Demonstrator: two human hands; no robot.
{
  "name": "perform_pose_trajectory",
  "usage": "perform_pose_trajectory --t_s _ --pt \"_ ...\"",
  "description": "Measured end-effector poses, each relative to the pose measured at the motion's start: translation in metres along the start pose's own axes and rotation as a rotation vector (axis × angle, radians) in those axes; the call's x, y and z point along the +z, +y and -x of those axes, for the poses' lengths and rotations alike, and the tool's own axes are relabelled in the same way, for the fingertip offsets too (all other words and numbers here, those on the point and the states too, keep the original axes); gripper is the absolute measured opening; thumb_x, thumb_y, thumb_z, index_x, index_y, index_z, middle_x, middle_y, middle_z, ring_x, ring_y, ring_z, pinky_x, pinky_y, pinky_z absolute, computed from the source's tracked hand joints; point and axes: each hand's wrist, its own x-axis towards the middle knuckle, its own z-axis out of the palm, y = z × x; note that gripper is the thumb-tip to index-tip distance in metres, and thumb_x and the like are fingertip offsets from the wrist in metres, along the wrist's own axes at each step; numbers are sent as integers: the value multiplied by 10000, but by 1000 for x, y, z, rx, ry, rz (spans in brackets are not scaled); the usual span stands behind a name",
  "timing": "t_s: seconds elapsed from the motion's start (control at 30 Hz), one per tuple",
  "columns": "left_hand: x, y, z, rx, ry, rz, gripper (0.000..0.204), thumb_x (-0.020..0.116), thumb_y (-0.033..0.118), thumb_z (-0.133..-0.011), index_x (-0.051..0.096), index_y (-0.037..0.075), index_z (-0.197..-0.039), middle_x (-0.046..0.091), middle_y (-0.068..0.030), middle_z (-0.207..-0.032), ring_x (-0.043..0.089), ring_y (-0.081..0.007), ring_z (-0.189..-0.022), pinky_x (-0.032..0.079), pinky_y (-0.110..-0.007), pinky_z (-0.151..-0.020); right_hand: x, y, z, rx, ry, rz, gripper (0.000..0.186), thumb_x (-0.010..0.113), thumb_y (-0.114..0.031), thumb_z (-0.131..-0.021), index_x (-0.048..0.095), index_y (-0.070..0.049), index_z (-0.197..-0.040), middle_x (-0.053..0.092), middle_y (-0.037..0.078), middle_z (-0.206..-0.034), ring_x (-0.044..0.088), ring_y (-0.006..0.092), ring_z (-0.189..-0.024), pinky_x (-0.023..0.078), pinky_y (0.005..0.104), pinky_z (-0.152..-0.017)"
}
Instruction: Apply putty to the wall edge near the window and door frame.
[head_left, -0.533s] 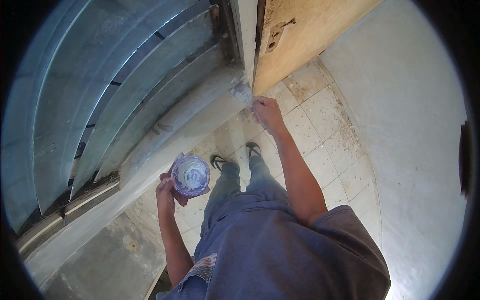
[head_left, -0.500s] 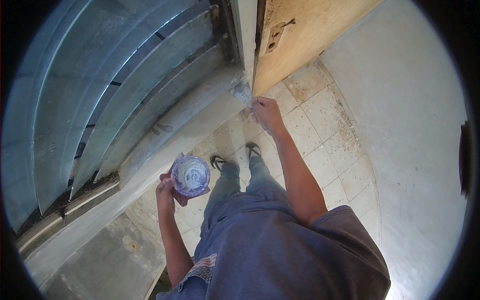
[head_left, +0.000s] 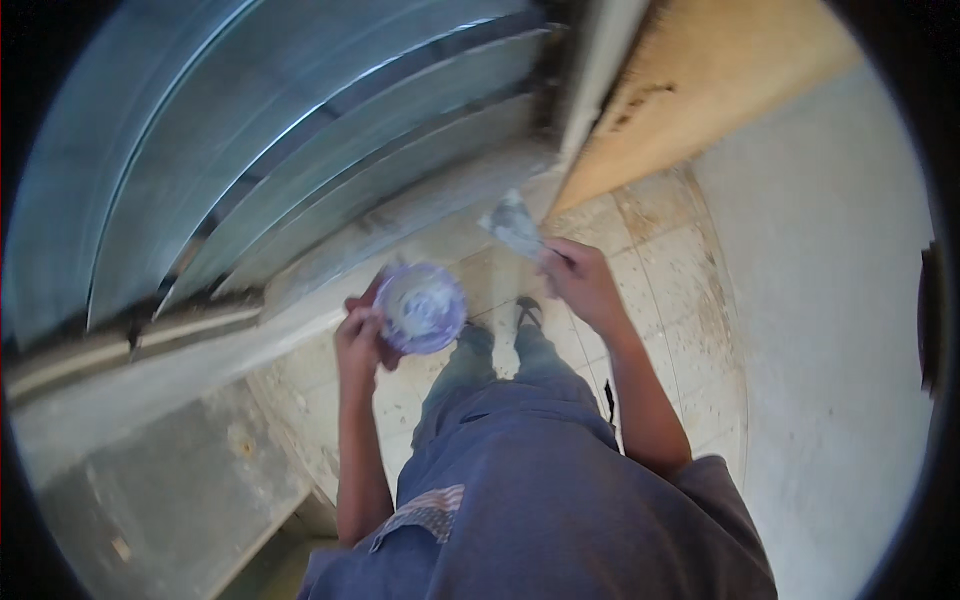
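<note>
A putty knife (head_left: 514, 226) with a wide, whitish-smeared blade is in my right hand (head_left: 580, 280), fingers closed round its handle. Its blade points up and left, clear of the sill. In my left hand (head_left: 360, 340) is a round purple tub (head_left: 421, 309), tilted so its mouth faces me; white paste coats the inside. A reddish-brown flat piece shows behind the tub, pressed against it by the same hand; what it is, I cannot make out. Motion blurs the picture somewhat.
Louvred glass slats (head_left: 330, 150) fill the window at upper left, above a plastered sill (head_left: 400, 220). A yellowish wooden door (head_left: 720, 90) stands ahead right. A pale wall (head_left: 830, 300) rises on the right. Debris litters the tiled floor (head_left: 660, 270); a grey slab (head_left: 170, 480) lies lower left.
My right hand has drawn the putty knife back from the corner by the door frame, toward me and right. The tub in my left hand has risen and moved right; the view has shifted too.
</note>
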Motion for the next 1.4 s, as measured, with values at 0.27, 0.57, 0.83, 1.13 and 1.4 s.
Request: perform_pose_trajectory --t_s 0.27,0.57,0.83,1.13,1.4 --pt "53 36 -2 103 22 100 194 600 177 -906 605 26 -783 547 32 -708 460 -53 -666 381 -218 -624 7 -65 32 -131 -271 351 297 542 -47 -868 625 -7 -1151 579 96 -841 571 170 -693 472 277 -640" --pt "78 51 7 119 87 -54 225 651 222 -846 654 -1 -824 597 -48 -673 524 -113 -642 425 -269 -631 6 -86 43 -648 -229 1160 297 576 -75 -773 658 -85 -1059 622 83 -979 602 244 -915 489 385 -761" --pt "82 73 12 186 -26 -353 244 665 209 -834 617 -7 -732 570 -57 -611 498 -100 -585 415 -285 -563 -14 -68 -7 -904 -402 1181 218 568 -75 -790 663 -101 -985 633 61 -874 605 238 -849 458 393 -741" --pt "77 82 -4 46 -205 -515 258 636 274 -690 658 18 -678 622 -197 -673 616 -371 -685 487 -415 -693 -13 -50 -17 -790 -528 1086 212 600 -113 -833 648 -99 -1039 621 87 -817 614 283 -737 494 399 -629" --pt "76 74 -13 101 -254 -593 287 614 303 -693 671 22 -697 633 -213 -732 613 -388 -729 490 -432 -721 -15 -45 -16 -880 -491 1185 298 605 -102 -823 633 -111 -1119 644 88 -840 630 272 -732 502 381 -614"
